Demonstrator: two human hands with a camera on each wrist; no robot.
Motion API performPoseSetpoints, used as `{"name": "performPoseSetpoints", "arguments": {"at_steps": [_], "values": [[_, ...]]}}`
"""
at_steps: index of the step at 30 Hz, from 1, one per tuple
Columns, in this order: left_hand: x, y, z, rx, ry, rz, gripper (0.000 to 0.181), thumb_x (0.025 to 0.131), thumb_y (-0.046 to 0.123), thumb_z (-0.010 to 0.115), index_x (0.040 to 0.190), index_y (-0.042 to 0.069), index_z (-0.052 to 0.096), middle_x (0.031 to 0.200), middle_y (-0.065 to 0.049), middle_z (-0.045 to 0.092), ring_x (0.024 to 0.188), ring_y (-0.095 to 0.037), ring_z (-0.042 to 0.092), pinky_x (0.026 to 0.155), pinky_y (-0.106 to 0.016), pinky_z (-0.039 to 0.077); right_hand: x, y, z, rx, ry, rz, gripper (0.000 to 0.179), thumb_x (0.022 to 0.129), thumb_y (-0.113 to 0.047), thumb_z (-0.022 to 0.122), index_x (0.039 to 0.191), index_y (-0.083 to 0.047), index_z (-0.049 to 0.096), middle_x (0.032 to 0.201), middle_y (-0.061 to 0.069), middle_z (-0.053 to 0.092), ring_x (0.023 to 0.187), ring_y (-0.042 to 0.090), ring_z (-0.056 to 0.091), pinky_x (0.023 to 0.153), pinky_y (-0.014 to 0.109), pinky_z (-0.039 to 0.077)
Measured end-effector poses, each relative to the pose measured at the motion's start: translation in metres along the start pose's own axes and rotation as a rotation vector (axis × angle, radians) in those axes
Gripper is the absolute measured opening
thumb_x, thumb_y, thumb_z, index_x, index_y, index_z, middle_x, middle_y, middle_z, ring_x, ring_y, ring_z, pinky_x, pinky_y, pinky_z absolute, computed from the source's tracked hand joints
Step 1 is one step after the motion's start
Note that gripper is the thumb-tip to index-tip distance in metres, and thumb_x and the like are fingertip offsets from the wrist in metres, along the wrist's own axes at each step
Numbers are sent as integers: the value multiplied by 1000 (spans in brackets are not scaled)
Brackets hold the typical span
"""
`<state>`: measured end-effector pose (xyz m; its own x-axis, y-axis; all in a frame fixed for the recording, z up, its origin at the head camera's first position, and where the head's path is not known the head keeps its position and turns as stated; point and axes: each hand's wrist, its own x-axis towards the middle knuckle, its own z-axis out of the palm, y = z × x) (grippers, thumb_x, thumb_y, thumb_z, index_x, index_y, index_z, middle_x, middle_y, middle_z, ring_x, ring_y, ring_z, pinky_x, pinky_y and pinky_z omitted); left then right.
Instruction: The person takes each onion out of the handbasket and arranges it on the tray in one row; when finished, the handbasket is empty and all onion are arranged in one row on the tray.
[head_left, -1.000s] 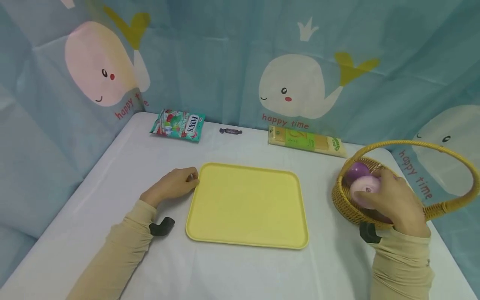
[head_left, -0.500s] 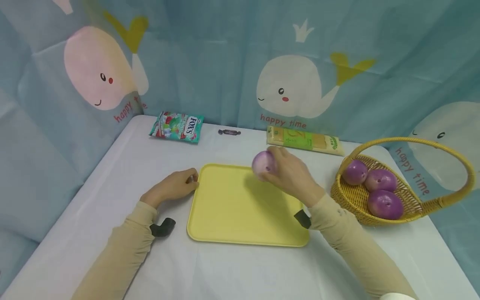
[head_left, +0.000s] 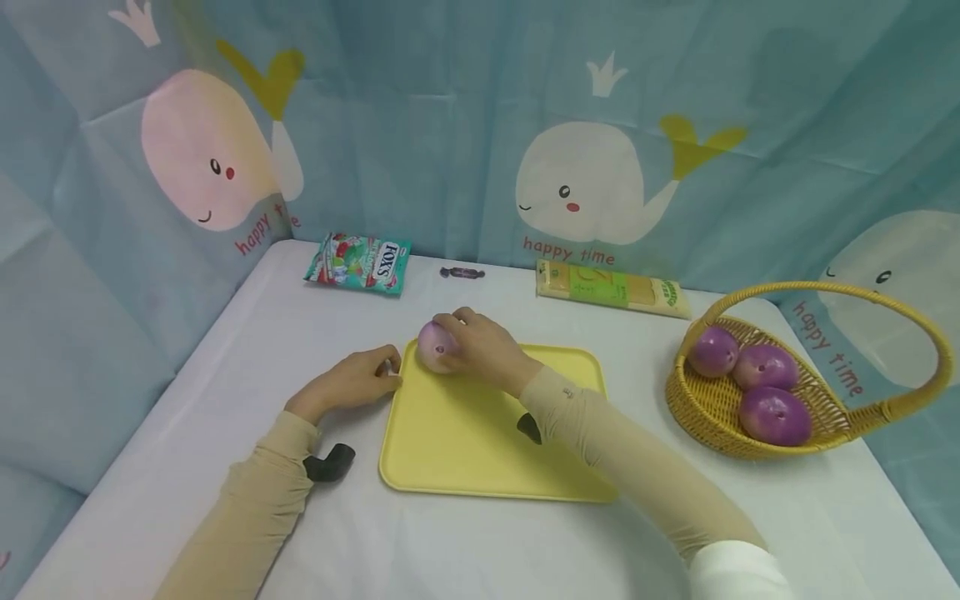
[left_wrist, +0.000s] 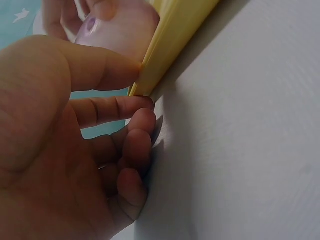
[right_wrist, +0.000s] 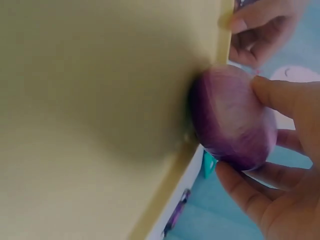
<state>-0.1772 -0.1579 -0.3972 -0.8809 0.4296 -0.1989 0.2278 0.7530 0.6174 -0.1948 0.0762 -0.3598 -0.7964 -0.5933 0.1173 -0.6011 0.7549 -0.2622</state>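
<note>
Near the far left corner of the yellow tray, my right hand holds a red onion, thumb on one side and fingers on the other. The right wrist view shows the onion purple with a pale patch, close against the tray surface; whether it touches is hard to tell. My left hand pinches the tray's left rim. In the left wrist view, the thumb lies on the rim and the index finger beneath it, the other fingers curled by the white cloth.
A wicker basket with a tall handle stands at the right, holding several red onions. Along the back lie a green FOX'S candy bag, a wrapped candy and a pack of noodles. A curtain hangs behind.
My right hand has lifted a red onion out of the basket and carried it left across the tray to its far left corner. The left hand has stayed at the tray's rim.
</note>
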Motion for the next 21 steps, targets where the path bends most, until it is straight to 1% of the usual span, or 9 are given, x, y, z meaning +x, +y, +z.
{"name": "performPoseSetpoints", "arguments": {"at_steps": [4, 8, 12, 15, 17, 19, 21], "values": [[-1, -2, 6, -22, 10, 19, 19, 91, 21, 57, 106, 9, 56, 77, -3, 51, 68, -16, 46, 61, -29, 37, 8, -10, 8, -10, -22, -25, 53, 93, -32, 65, 138, -10, 49, 127, 16, 58, 108, 30, 63, 93, 42, 53], [-2, -4, 10, -43, 8, 10, 18, 91, 21, 57, 105, 9, 55, 78, -3, 51, 69, -16, 47, 62, -29, 37, 11, -16, 14, -34, -22, -48, 53, 94, -30, 64, 140, -9, 48, 129, 17, 58, 109, 31, 63, 94, 41, 53], [-3, -6, 14, -55, 13, 1, 18, 91, 21, 56, 105, 9, 55, 78, -3, 51, 69, -16, 47, 62, -30, 37, 11, -17, 19, -52, -32, -45, 57, 95, -31, 62, 145, -10, 43, 134, 20, 55, 109, 34, 64, 93, 42, 53], [-4, -8, 17, -54, 18, 8, 18, 91, 21, 57, 104, 9, 55, 77, -3, 51, 68, -15, 46, 61, -29, 37, 7, -16, 22, -76, -48, -27, 62, 96, -35, 60, 149, -13, 38, 139, 22, 51, 111, 36, 64, 90, 44, 55], [-4, -9, 20, -56, 20, 11, 18, 90, 21, 57, 104, 9, 55, 76, -2, 51, 68, -15, 46, 61, -29, 36, 2, -14, 21, -85, -65, -2, 64, 96, -39, 59, 151, -16, 35, 145, 22, 46, 115, 38, 62, 90, 46, 54], [-4, -10, 21, -55, 19, 15, 19, 90, 21, 57, 104, 9, 55, 76, -2, 51, 67, -15, 46, 61, -29, 36, -6, -11, 15, -86, -65, 26, 65, 95, -40, 59, 151, -18, 34, 148, 20, 43, 120, 38, 59, 93, 48, 52], [-4, -10, 21, -54, 17, 7, 19, 90, 21, 57, 104, 9, 55, 77, -2, 52, 68, -15, 46, 62, -29, 37, -19, -6, 1, -73, -43, 49, 64, 94, -39, 61, 150, -18, 36, 150, 19, 42, 124, 37, 57, 95, 50, 51]]}}
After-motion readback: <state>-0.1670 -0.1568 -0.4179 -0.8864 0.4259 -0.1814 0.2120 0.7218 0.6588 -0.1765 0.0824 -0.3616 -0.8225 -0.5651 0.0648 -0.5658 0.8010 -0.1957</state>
